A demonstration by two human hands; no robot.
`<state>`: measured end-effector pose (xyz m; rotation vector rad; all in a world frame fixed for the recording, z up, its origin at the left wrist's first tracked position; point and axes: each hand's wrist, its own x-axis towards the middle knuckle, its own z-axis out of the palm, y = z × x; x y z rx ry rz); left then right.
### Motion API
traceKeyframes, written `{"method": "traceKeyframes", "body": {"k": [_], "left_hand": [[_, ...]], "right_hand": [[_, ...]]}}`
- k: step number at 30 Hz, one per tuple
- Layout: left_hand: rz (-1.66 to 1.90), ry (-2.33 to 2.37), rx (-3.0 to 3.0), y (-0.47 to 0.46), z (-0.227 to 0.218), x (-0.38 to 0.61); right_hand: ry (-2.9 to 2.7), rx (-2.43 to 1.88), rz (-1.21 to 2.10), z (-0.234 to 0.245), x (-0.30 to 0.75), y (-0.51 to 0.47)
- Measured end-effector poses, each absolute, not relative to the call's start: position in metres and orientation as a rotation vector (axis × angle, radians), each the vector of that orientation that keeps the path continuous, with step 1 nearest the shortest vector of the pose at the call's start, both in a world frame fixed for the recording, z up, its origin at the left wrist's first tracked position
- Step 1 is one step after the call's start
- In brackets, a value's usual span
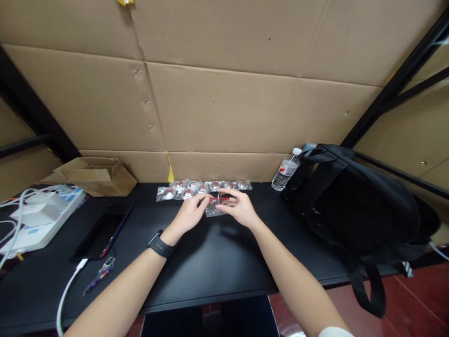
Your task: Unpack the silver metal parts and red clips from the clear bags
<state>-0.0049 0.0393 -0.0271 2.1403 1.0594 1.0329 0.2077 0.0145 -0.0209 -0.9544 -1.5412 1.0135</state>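
Note:
Between my hands, above the middle of the table, is a small thin silvery disc with a red part [219,198] sticking out at its sides; I cannot make out its exact kind. My right hand [242,209] is closed on the disc, thumb below and fingers above. My left hand [191,210], with a black watch on the wrist, has thumb and fingertips pinched at the red part's left end. Just under the hands lies a clear plastic bag [212,211]. Behind it, several clear bags [189,193] with round silvery and red pieces lie in rows.
On the left of the black table [210,271] are a brown paper bag [105,180], a white power strip [45,229], a phone [100,231], a pen and a keychain [101,274]. A water bottle [286,171] and black backpack [361,206] stand right. Cardboard [224,112] walls the back.

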Motion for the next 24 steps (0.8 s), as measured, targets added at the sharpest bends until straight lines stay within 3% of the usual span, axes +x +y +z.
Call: {"method": "traceKeyframes", "body": {"k": [8,14,24], "left_hand": [[0.423,0.824,2.598,0.047,-0.041,-0.018],[0.192,0.913,2.679,0.029,-0.034,-0.012],[0.226,0.985,2.715,0.019,-0.044,-0.004]], "right_hand": [[-1.888,-1.197,0.573,-0.013,0.237,0.021],[-2.119,-1.384,0.574,-0.008,0.249,0.017],[-2.253,-1.564,0.603,-0.015,0.255,0.020]]}}
